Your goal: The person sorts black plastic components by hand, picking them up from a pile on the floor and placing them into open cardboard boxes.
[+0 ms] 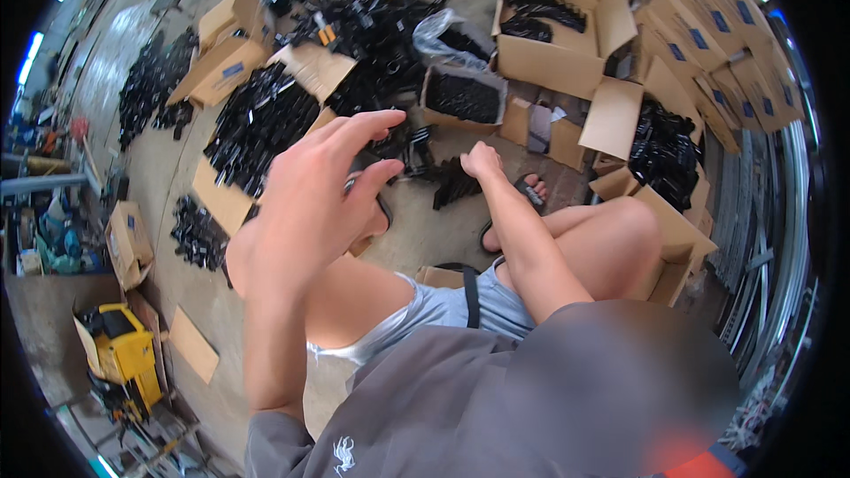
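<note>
My left hand [323, 177] is raised over my left knee, its thumb and fingers apart and nothing between them. Lower and farther right, my right hand [482, 162] is closed, its fingertips at a cluster of small black parts [456, 184] just above the floor. Just beyond it stands a small open carton [428, 104] filled with small black pieces, its plastic liner [434, 35] bunched up behind. A large heap of black parts [376, 31] spreads across the floor in front of me, partly hidden by my left hand.
A large open carton [549, 66] with rows of black parts stands at the far right. Another carton [660, 155] of black parts is by my right knee. Stacked closed cartons [708, 35] and long metal bars [753, 212] line the right side. A yellow machine [127, 350] sits at left.
</note>
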Motion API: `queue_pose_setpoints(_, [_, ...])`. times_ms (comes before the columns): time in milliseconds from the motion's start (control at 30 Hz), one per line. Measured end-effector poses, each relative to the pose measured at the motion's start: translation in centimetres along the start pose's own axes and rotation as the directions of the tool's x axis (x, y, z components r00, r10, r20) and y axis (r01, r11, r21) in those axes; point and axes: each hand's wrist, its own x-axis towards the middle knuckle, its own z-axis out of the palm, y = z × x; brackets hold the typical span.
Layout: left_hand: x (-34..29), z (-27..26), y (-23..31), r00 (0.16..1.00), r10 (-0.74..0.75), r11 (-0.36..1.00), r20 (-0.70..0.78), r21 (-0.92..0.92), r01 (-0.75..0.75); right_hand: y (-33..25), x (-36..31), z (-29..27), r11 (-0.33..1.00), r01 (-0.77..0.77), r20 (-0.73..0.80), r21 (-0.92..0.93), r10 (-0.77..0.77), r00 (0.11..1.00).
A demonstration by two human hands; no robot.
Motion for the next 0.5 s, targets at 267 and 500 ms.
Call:
queue_pose_setpoints(267, [5.7,-0.6,4.0,0.971,0.207,0.974,0.119,-0.117,-0.193,2.3,8.7,-16.7,0.962,0.085,-0.63,0.26,0.102,0.77])
queue_pose_setpoints(500, [8.3,5.0,-3.4,0.898,0.185,0.955,0.399,0.143,-0.261,-0.7,18.6,-25.7,0.953,0.103,-0.627,0.286,0.105,0.772])
